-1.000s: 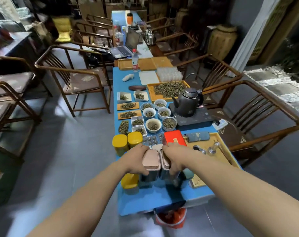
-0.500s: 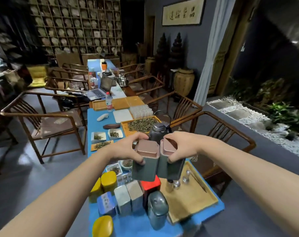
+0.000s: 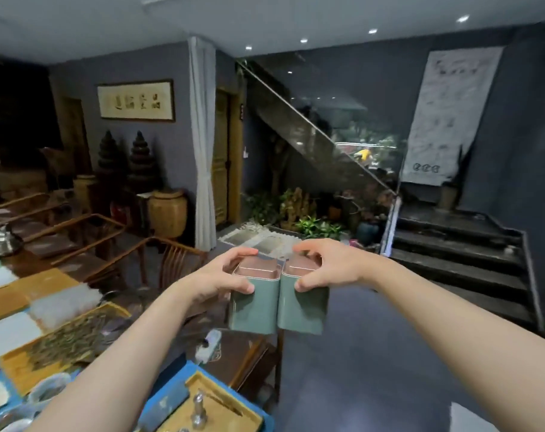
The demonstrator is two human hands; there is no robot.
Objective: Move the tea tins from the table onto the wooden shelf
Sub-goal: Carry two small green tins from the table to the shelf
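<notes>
A person's left hand (image 3: 224, 275) and right hand (image 3: 330, 266) each hold one square grey-green metal tea tin with a copper-pink lid, the left tin (image 3: 254, 302) and right tin (image 3: 302, 307) pressed side by side in the air, fingers curled over the lids, partly hiding them. The blue worktop (image 3: 174, 374) is cut off at lower left, blurred. No wooden shelf is distinguishable.

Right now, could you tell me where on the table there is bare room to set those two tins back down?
Little room shows. A bare strip of blue table edges the wooden tray. The leaf tray side is crowded. Left hand and right hand hold both tins.
</notes>
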